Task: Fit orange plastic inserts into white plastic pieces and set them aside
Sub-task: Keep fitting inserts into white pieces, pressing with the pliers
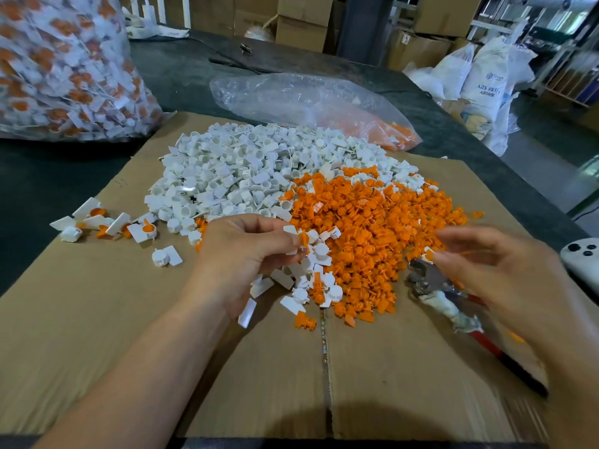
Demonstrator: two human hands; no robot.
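A flattened cardboard sheet (97, 319) covers the near part of a dark table (48, 176). Behind the table, from twelve to two o'clock, a storeroom shows stacked cardboard boxes (301, 21) and white sacks (486, 79).

At the sheet's centre lie two heaps that touch: the white pieces (233, 170) towards eleven o'clock and the orange inserts (372, 228) towards three o'clock.

The left hand (246, 251) comes in from seven o'clock, back up, at the near edge of the heaps. Its fingers are curled, and thumb and fingertips pinch a white piece (291, 230) with an orange insert (303, 238) against it. How far the insert is seated cannot be told.

The right hand (505, 267) comes in from four o'clock and is blurred. Its fingers stretch towards the orange heap, and a small orange and white bit (428, 254) sits at the fingertips. Whether they pinch it cannot be told.

At nine o'clock on the sheet, apart from the heaps, lies a small cluster of fitted pieces (103, 223). Just beneath the right fingertips lie pliers (424, 283) with red handles, jaws touching the orange heap. At one o'clock a clear bag (311, 102) holds more orange parts. At ten o'clock a large clear bag (64, 66) is full of white and orange parts. A white device (583, 257) shows at the three o'clock edge.
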